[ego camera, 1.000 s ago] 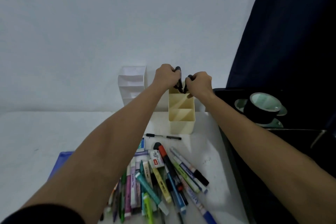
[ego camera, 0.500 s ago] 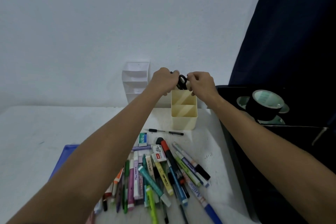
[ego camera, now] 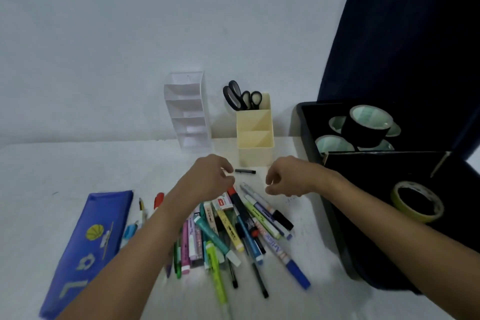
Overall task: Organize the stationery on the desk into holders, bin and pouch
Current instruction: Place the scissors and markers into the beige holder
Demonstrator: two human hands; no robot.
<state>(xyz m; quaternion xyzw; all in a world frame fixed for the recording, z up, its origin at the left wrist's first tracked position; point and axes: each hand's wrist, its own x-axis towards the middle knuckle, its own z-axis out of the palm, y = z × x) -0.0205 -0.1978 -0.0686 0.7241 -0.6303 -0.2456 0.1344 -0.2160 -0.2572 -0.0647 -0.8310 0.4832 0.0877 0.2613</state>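
Both scissors point(ego camera: 241, 96) now stand in cream holder point(ego camera: 255, 138), released. Left hand point(ego camera: 210, 176), right hand point(ego camera: 287, 176) back over marker pile point(ego camera: 233, 226), fingers loosely curled, holding nothing. Markers next.

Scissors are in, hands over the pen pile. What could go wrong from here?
1. The scissors lean out of the back compartment of the yellow holder; dropping pens in beside them might tip it.
2. The left hand and right hand hover above the crossed pen pile; pulling one may drag others.
3. The thin black pen lies apart by the holder and could be overlooked.
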